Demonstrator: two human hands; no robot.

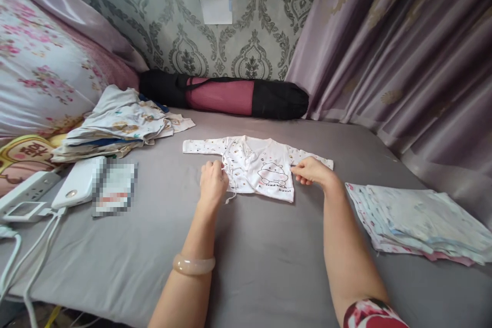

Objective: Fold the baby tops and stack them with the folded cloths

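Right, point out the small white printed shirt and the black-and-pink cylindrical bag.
Small white printed shirt (257, 168), head view: middle front.
Black-and-pink cylindrical bag (223, 98), head view: pink middle section.

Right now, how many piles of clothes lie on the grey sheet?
2: one pile left of the printed baby shirt, and a folded stack to its right, beyond the right hand. No others show.

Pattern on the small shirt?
The shirt is white, with small scattered prints and a dark-outlined cartoon animal; best seen in the head view.
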